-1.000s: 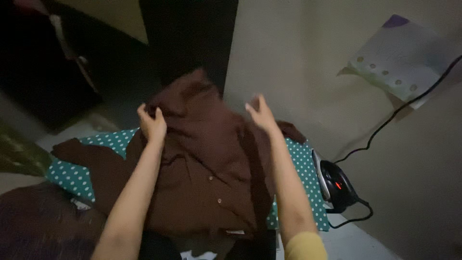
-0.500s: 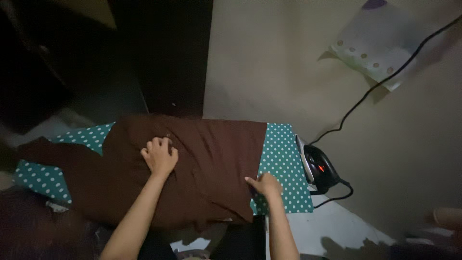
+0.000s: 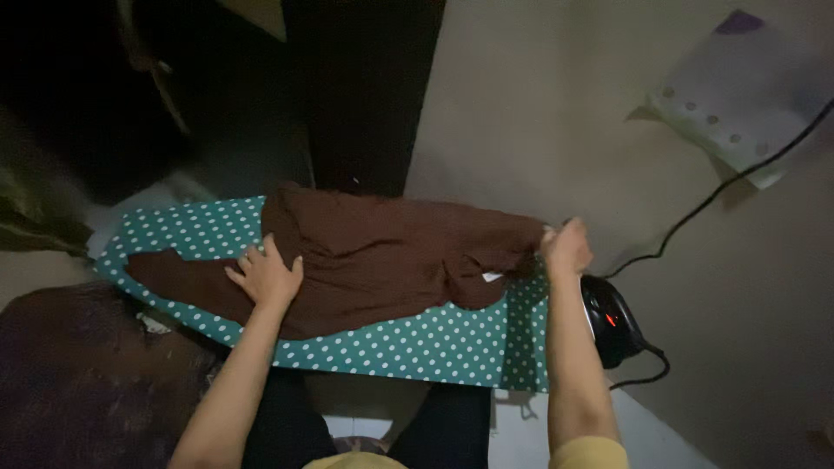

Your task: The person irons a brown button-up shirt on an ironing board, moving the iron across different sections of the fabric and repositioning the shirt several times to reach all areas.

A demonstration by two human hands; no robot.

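My left hand now presses flat, fingers spread, on the brown shirt, which has dropped from mid-air onto the dotted ironing board. My right hand has moved to the shirt's far end, pinching it beside the iron.

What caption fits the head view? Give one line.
Left hand flat on brown shirt over dotted ironing board; right hand grips its end beside iron.

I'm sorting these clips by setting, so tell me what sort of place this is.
Probably a room at home set up for ironing. A brown shirt lies on a teal dotted ironing board, a black iron stands at its end, and its cord runs across the floor.
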